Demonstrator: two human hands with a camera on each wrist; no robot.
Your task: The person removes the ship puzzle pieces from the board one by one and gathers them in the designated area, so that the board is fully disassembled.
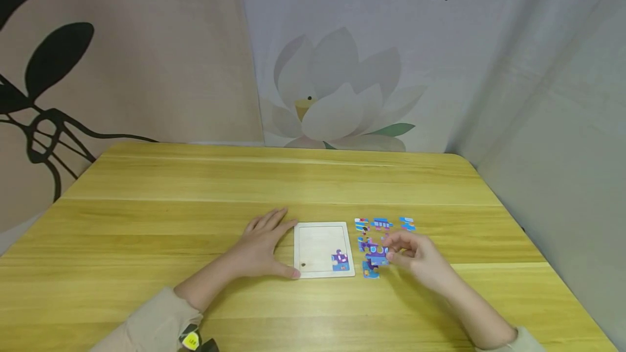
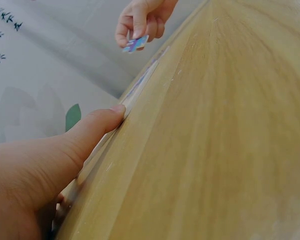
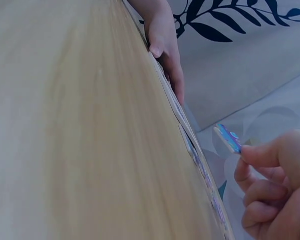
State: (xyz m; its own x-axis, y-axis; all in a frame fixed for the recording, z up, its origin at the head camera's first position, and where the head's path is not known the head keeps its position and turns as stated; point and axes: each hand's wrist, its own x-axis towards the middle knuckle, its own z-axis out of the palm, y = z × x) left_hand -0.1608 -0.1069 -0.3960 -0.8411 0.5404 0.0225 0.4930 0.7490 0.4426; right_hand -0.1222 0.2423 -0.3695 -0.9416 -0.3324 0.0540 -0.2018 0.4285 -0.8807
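A white puzzle tray (image 1: 313, 246) lies flat on the table, with one purple and blue puzzle piece (image 1: 340, 261) in its lower right corner. At the tray's left side my left hand (image 1: 264, 246) is spread, its thumb (image 2: 107, 117) touching the near corner and its fingers by the far one. My right hand (image 1: 415, 257) pinches a blue and purple puzzle piece (image 3: 228, 138) between thumb and finger. That piece is raised above the table in both wrist views. Beneath and around it, to the tray's right, lie several loose puzzle pieces (image 1: 382, 224), some partly hidden.
The wooden table (image 1: 195, 178) extends around the tray on all sides. Behind it hangs a pale curtain (image 1: 337, 69) with a lotus print, and another cloth (image 1: 552, 96) hangs along the right side. A yellow and black item (image 1: 191, 339) is at the left sleeve.
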